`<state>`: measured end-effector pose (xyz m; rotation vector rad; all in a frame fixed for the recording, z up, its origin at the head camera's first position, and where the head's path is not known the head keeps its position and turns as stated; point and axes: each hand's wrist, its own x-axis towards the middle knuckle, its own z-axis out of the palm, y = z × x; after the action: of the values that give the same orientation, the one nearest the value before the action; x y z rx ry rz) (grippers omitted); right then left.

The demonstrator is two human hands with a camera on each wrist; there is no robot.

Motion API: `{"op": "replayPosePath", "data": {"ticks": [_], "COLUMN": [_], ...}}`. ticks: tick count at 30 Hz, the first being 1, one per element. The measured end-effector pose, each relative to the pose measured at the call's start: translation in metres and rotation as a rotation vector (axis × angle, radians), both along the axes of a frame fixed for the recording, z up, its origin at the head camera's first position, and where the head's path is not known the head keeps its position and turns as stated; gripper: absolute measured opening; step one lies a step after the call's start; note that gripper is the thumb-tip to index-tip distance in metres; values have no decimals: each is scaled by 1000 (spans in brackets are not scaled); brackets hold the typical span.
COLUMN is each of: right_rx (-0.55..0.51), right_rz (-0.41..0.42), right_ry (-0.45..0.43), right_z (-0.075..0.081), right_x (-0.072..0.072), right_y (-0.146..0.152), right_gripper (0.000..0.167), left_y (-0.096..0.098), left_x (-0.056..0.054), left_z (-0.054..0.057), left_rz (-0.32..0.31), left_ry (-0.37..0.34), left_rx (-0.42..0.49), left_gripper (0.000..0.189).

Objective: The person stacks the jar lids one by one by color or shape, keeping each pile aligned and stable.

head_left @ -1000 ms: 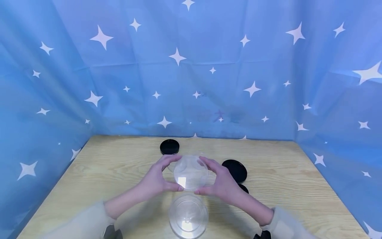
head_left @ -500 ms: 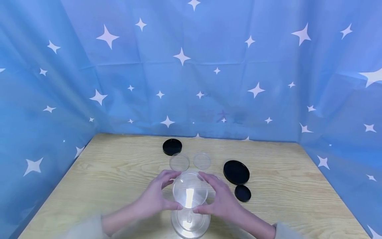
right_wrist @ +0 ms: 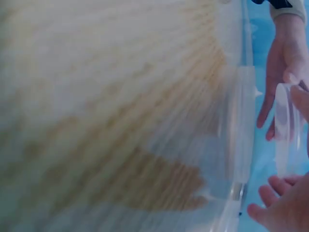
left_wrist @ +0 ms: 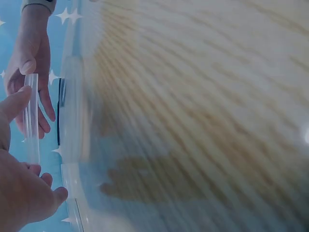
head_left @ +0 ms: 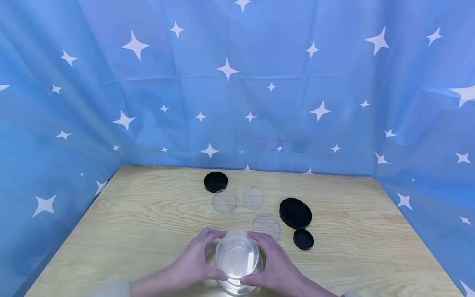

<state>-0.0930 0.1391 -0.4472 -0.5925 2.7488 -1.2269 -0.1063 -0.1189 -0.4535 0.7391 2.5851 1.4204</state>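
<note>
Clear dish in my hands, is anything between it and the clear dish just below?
Nothing visible is. The wrist views show an open gap between the held dish and the lower dish; a few fingers of the left hand and right hand reach down, seemingly beside that gap.

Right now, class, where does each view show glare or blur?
Head view: white glare on the held clear dish, left sleeve blurry; left wrist view: tabletop grain soft, bright spot at the right edge; right wrist view: tabletop blurred too.
</note>
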Motion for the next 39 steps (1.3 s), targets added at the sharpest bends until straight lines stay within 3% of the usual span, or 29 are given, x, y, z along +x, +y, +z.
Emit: {"op": "replayPosePath", "data": {"ticks": [8, 16, 23, 39], "right_rx": [93, 220, 233, 249], "right_rz": [30, 42, 56, 79], "right_ry": [67, 161, 151, 126], "right_z": [-7, -9, -12, -18], "right_x": [3, 4, 5, 3], "right_y": [1, 0, -1, -2], "right_gripper": [100, 101, 102, 99], "left_y": [1, 2, 3, 3], "left_x": [0, 0, 0, -1], "left_z": [-7, -11, -12, -12], "left_rz": [-34, -62, -54, -69], "left_ry": [28, 40, 55, 11], "left_rx": [-102, -140, -169, -173], "left_gripper": [90, 91, 88, 88]}}
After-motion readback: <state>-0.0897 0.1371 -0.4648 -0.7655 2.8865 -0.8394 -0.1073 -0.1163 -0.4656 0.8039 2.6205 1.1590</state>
